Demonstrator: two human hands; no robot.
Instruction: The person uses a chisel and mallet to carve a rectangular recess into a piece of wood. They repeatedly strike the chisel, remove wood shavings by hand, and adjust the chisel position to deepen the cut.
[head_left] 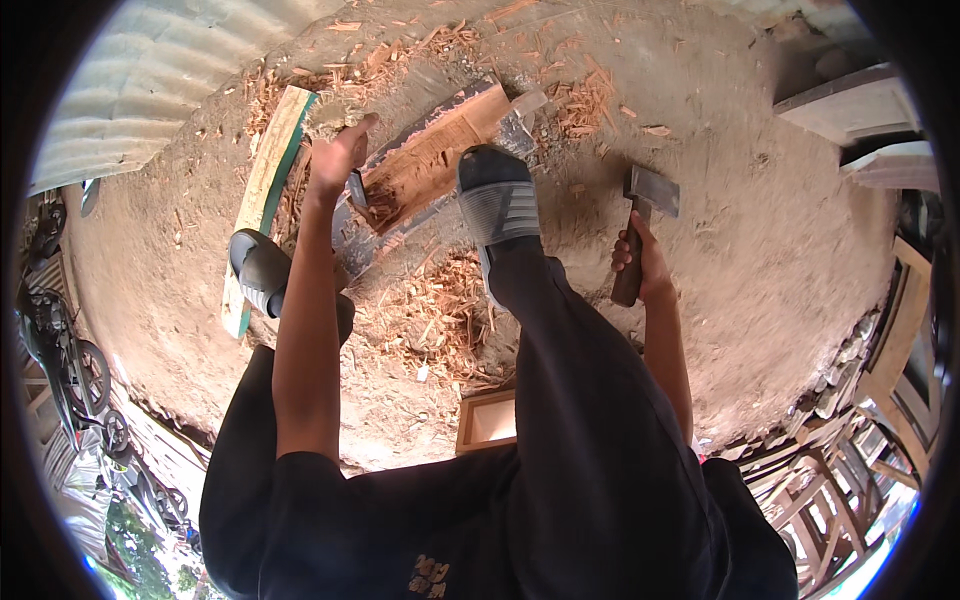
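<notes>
My left hand [340,155] grips a chisel [356,190], its metal end down in the rough cavity of a timber block [460,125] that lies diagonally on the dirt. At the right, my right hand [640,260] holds a hatchet [650,190] by its dark handle, head upward and clear of the timber. My right sandaled foot [495,200] is at the timber's near side. A pale board with a green edge [262,200] lies left of the block, with my left sandaled foot [258,270] on it.
Wood shavings [430,320] are scattered round the timber. A small wooden frame [470,430] lies below my legs. Corrugated sheet [150,90] borders the upper left, motorbikes [75,380] the left. Stacked frames and offcuts [820,490] line the right, pale panels [830,110] the upper right.
</notes>
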